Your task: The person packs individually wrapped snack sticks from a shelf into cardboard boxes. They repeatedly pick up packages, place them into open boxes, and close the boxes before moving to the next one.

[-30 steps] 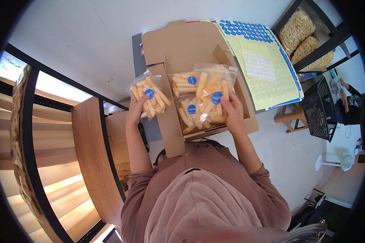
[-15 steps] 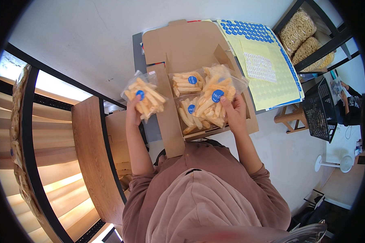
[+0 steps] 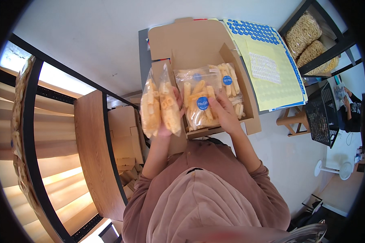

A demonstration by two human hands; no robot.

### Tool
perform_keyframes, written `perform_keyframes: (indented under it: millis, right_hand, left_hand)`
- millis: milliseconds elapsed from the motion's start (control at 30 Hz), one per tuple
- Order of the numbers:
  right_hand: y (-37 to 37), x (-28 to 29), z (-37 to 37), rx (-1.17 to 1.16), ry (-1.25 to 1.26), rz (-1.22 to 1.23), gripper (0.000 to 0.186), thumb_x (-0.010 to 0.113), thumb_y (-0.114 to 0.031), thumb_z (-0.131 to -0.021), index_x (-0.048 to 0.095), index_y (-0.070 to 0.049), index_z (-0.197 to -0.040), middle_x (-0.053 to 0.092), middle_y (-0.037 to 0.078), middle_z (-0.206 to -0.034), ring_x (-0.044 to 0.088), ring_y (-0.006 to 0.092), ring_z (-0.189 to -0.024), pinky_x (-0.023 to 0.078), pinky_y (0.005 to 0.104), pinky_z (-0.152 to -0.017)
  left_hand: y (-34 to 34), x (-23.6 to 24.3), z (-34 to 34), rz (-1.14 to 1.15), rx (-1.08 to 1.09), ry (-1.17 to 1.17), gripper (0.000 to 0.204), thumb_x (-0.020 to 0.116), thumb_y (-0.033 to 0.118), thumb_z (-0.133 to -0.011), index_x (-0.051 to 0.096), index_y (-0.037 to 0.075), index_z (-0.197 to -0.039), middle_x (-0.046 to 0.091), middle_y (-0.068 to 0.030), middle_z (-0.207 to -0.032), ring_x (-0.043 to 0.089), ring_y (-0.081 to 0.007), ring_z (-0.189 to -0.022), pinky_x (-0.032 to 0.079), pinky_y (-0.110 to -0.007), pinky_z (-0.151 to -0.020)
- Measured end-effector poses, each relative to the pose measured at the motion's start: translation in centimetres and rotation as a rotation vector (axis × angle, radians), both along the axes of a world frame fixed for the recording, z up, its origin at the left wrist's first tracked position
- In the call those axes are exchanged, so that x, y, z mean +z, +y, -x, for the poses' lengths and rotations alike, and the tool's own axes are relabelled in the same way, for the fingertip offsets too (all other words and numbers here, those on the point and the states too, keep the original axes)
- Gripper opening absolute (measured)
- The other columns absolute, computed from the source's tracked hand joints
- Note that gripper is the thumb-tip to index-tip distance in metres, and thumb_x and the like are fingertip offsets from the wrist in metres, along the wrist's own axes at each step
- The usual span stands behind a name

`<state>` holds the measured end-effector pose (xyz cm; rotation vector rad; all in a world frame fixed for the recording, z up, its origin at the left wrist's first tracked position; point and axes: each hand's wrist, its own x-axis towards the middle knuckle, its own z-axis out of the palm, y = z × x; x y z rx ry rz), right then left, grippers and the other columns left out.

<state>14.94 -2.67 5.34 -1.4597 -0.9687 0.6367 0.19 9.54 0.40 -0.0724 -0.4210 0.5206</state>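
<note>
Two clear bags of pale yellow snack sticks stand on edge side by side in my left hand (image 3: 166,128): an outer bag (image 3: 150,109) and an inner bag (image 3: 169,108). My left fingers close around them from below and behind. My right hand (image 3: 226,113) pinches another snack bag (image 3: 199,106) with a round blue sticker, its thumb on the front; the other fingers are partly hidden. That bag is over the left part of an open cardboard box (image 3: 253,118). Inside the box, on the right, lies a stickered snack bag (image 3: 228,81), with more sticks below it.
Right of the box lie yellow sticker sheets (image 3: 267,95) with blue round stickers. Large snack bags (image 3: 304,34) sit on a black rack at far right. A black basket (image 3: 323,113), a brown stool (image 3: 292,119) and another person's arm (image 3: 348,101) are beyond. Left is a wooden panel (image 3: 94,154).
My left hand has come right to the box's left edge and now holds two bags instead of one. My right hand has moved slightly left and lower, with a stickered bag in it.
</note>
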Motion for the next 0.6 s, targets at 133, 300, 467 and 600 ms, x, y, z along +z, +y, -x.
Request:
perform_keyframes:
  millis: [133, 300, 467, 600]
  right_hand:
    - [0.4, 0.3, 1.3, -0.051, 0.117, -0.072, 0.037, 0.056, -0.013, -0.088, 0.050, 0.001, -0.122, 0.054, 0.005, -0.093, 0.051, 0.0134, -0.085, 0.041, 0.0261, -0.074]
    - [0.4, -0.8, 1.1, -0.048, -0.012, -0.073, 0.034, 0.057, -0.012, -0.088, 0.052, 0.003, -0.118, 0.055, 0.008, -0.091, 0.051, 0.0142, -0.082, 0.042, 0.0269, -0.073]
    - [0.5, -0.2, 1.4, -0.112, -0.088, -0.073, 0.032, 0.057, -0.009, -0.087, 0.051, 0.004, -0.116, 0.058, 0.009, -0.095, 0.053, 0.0132, -0.084, 0.043, 0.0253, -0.075]
    - [0.5, 0.2, 1.3, -0.078, 0.140, -0.109, 0.032, 0.056, -0.003, -0.085, 0.051, 0.003, -0.117, 0.060, 0.007, -0.097, 0.054, 0.0107, -0.084, 0.044, 0.0240, -0.074]
  left_hand:
    - [-0.1, -2.0, 0.8, -0.119, 0.221, 0.142, 0.061, 0.047, 0.043, -0.085, 0.038, 0.008, -0.134, 0.043, -0.0115, -0.133, 0.040, -0.0298, -0.122, 0.035, -0.051, -0.100]
    - [-0.3, -2.1, 1.4, -0.166, 0.304, 0.175, 0.057, 0.044, 0.044, -0.085, 0.045, 0.005, -0.127, 0.052, -0.0134, -0.125, 0.051, -0.0286, -0.114, 0.042, -0.046, -0.096]
    - [-0.5, -2.2, 1.5, -0.158, 0.315, 0.138, 0.051, 0.040, 0.043, -0.088, 0.049, 0.006, -0.121, 0.054, -0.0126, -0.120, 0.051, -0.0291, -0.112, 0.041, -0.048, -0.096]
    - [-0.9, -2.5, 1.4, -0.153, 0.364, 0.198, 0.051, 0.039, 0.044, -0.088, 0.049, 0.006, -0.121, 0.057, -0.0124, -0.116, 0.053, -0.0289, -0.110, 0.041, -0.048, -0.095]
